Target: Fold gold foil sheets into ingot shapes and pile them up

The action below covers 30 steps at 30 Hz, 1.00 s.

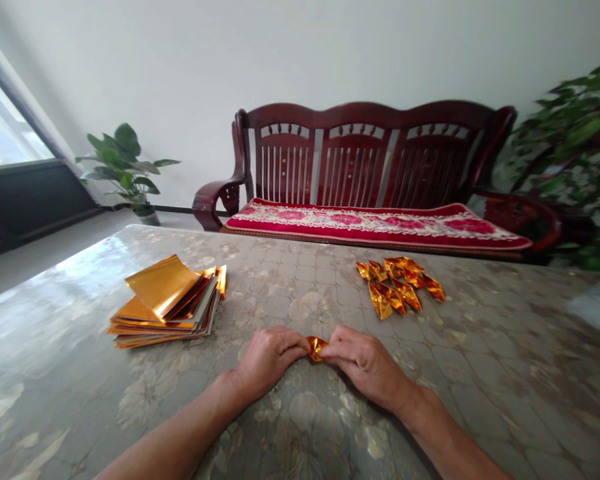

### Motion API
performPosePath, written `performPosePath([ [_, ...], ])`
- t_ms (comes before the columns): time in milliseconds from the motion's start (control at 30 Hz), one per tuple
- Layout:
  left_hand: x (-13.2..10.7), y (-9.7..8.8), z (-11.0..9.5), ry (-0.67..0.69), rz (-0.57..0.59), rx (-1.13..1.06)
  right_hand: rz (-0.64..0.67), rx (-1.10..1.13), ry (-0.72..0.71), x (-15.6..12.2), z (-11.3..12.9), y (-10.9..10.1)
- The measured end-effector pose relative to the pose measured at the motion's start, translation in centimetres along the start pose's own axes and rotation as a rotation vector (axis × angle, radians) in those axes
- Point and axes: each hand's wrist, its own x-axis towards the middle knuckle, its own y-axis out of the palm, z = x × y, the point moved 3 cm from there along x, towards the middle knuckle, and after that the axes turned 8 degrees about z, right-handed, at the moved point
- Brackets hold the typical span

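You pinch a small folded gold-foil piece (317,347) at centre table, your left hand (271,361) and right hand (365,365) both closed on it from either side, over a mottled grey table top (485,373). To your left lies a loose stack of gold-foil sheets (165,303); ahead and to your right, a cluster of folded gold pieces (395,285). Beyond the table stand a dark red wooden bench (360,157) with a red floral cushion (375,225) and a potted plant (123,163).
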Motion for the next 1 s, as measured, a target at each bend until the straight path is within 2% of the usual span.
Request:
performPosePath([
  [433,-0.2,0.3,-0.2,0.064,0.004,-0.074,-0.031,0.028,0.037,0.0,0.2,0.8],
  [633,-0.3,0.2,-0.3,0.043,0.006,-0.114,-0.050,0.026,0.030,0.1,0.8,0.9],
  [833,-0.1,0.3,0.0,-0.032,-0.043,-0.159,-0.085,-0.031,-0.023,0.2,1.1,0.9],
  [1000,-0.1,0.3,-0.1,0.000,-0.026,-0.150,-0.102,-0.040,-0.010,0.2,1.1,1.2],
])
